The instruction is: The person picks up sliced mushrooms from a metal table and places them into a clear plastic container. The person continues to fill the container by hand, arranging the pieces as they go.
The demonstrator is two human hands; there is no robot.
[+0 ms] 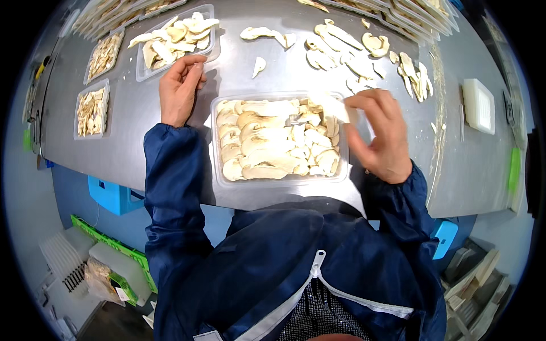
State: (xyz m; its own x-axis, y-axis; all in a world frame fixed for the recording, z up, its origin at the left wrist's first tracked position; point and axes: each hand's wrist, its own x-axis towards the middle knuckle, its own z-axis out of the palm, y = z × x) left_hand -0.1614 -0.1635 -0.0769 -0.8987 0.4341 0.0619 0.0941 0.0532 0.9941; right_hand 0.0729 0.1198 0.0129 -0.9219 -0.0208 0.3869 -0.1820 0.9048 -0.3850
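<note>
In front of me a clear plastic tray holds dried mushroom slices. Long slices overlap in rows on its left, and smaller pieces fill the right. Over its upper right corner, my right hand pinches a pale mushroom slice between thumb and fingers; glare and blur hide its outline. My left hand has its fingers curled together with nothing visible in them. It is beside the lower right corner of another plastic tray, heaped with loose slices.
Loose slices lie scattered on the steel table. Two small filled trays sit at left. Stacked filled trays line the back. Empty white trays stand at right, beside a strip of crumbs.
</note>
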